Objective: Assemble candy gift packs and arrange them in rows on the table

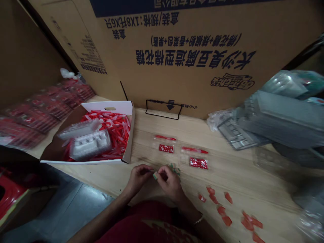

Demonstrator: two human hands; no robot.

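My left hand (138, 179) and my right hand (170, 185) meet close together over the table's front edge, both with fingers pinched. Between the right fingertips is a small green-and-white sachet (155, 175). The left fingertips are pressed together beside it; what they hold is too small to make out. Just behind the right hand lie several more green sachets (175, 168), partly hidden by it. Beyond, two clear plastic trays sit side by side. Each carries a red stick-like piece (194, 150) and a red patterned packet (198, 163).
To the left, a white cardboard box (129, 135) holds many red pieces and wrapped white trays (91, 145). Stacked red packs (48, 104) stand farther left. Orange-red sachets (221, 211) lie scattered front right. Clear trays (283, 114) pile up at right. A large carton (192, 84) forms the back.
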